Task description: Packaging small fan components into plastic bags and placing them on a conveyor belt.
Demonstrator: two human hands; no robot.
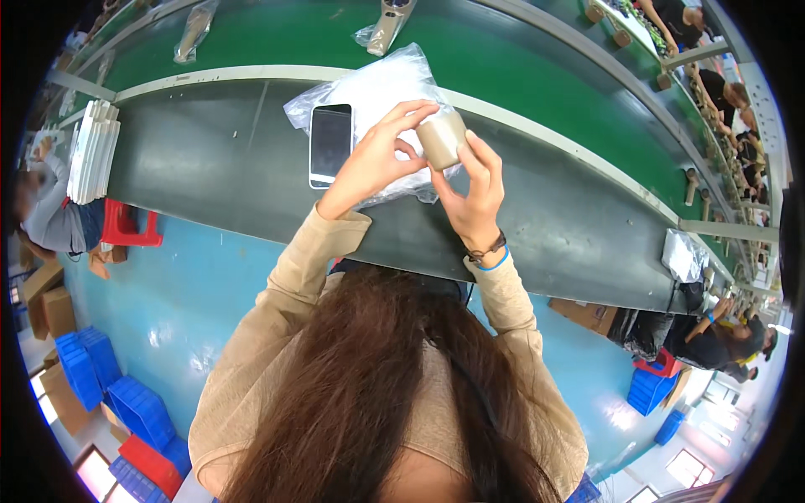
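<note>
In front of me I hold a short beige cylindrical part above the workbench. My left hand is closed on its left side, fingertips at its upper edge and thumb low down. My right hand grips its lower right side between thumb and fingers. Under the hands lies a clear plastic bag with something white in or beneath it; the hands hide part of it. A smartphone with a dark screen and white frame rests on the bag's left edge, beside my left hand.
Beyond the dark bench top runs a green conveyor belt carrying bagged beige handheld devices. A stack of white trays stands at the bench's left end. A clear bag lies at the right end. Co-workers sit at both sides.
</note>
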